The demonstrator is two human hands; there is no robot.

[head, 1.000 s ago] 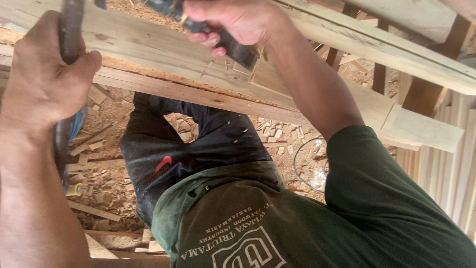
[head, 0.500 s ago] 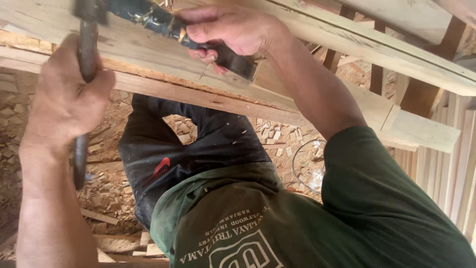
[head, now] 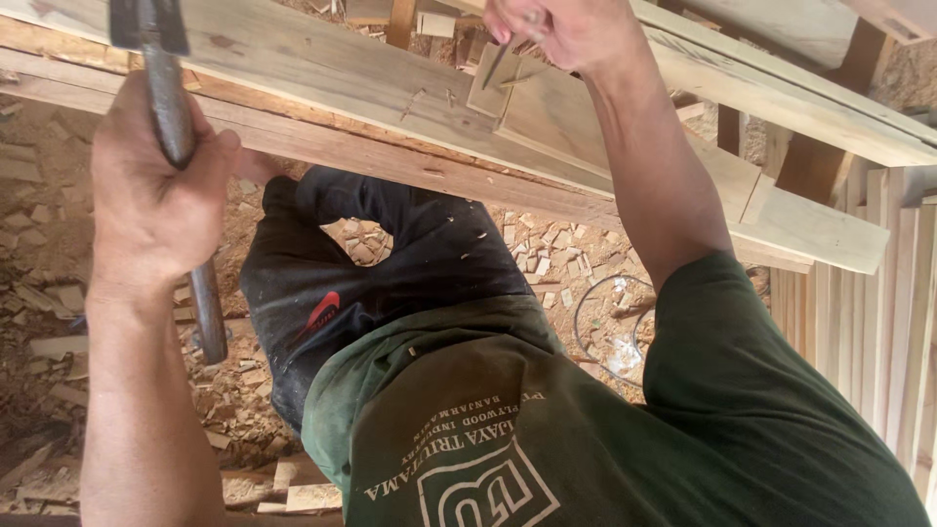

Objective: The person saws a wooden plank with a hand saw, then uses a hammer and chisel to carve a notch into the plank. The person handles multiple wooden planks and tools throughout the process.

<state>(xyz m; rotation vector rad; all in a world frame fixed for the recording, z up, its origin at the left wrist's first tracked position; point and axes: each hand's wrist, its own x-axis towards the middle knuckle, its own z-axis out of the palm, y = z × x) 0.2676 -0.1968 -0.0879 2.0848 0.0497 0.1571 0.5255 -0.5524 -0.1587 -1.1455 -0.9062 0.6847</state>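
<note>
We judge the step in hand to be setting a nail before it is driven. Our right hand (head: 561,29), at one o'clock in the view, has its fingertips pinched shut on a thin dark metal nail (head: 496,64). The nail's point rests on a small pale square wooden block (head: 500,90), which lies flat on the long pale wooden plank (head: 322,83) running from ten o'clock down to three o'clock.

Our left hand (head: 156,205), at nine o'clock, is wrapped in a full, tight fist around the shaft of a dark metal hammer (head: 174,122). The hammer's head is up at eleven o'clock, over the near edge of the plank and well apart from the nail.

Below the plank we see our knee in dark trousers (head: 390,254) at the centre. Pale wood offcuts (head: 547,263) are scattered over the dirt floor around it.

As we read it, the next move calls for the nail to be kept upright on the block. The first tap should be light, with the pinching fingers low on the nail and clear of the hammer head.
</note>
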